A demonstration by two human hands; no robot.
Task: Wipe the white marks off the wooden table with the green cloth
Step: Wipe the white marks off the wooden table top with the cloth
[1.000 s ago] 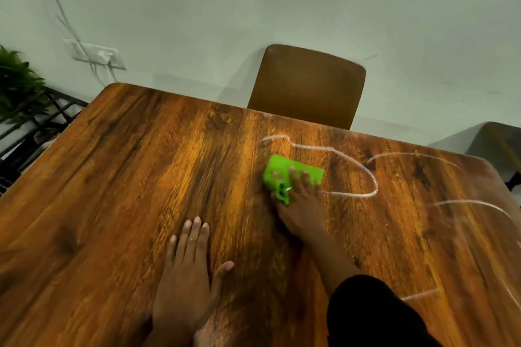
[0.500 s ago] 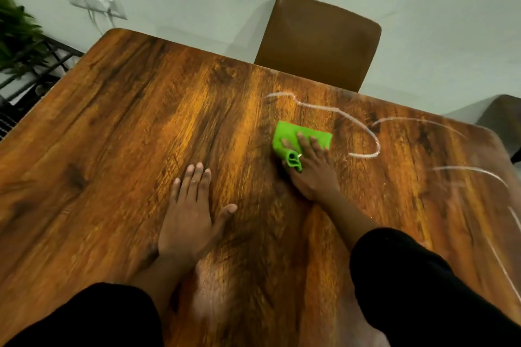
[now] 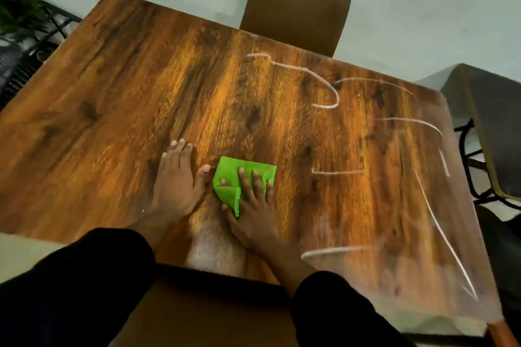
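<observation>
Writing/labels: none legible on any surface; the white marks (image 3: 324,84) are loose curves and strokes, not readable as letters
Green cloth (image 3: 242,177): folded, flat on the wooden table (image 3: 112,98), near-centre, close to the near edge
Right hand (image 3: 253,205): palm down, fingers spread and pressed on the cloth's near-right part, thumb over a folded corner
Left hand (image 3: 176,183): flat on bare wood just left of the cloth, fingers together, thumb tip beside the cloth's left edge, gripping nothing
Marks remaining: far loop right of centre, several strokes along the right side, one short streak near the right forearm
Change vs 0.5 s ago: cloth and right hand have come nearer, away from the far loop, now beside the left hand; the far loop looks unchanged
Background: brown chair (image 3: 296,5) at the far edge, plant (image 3: 17,0) far left
</observation>
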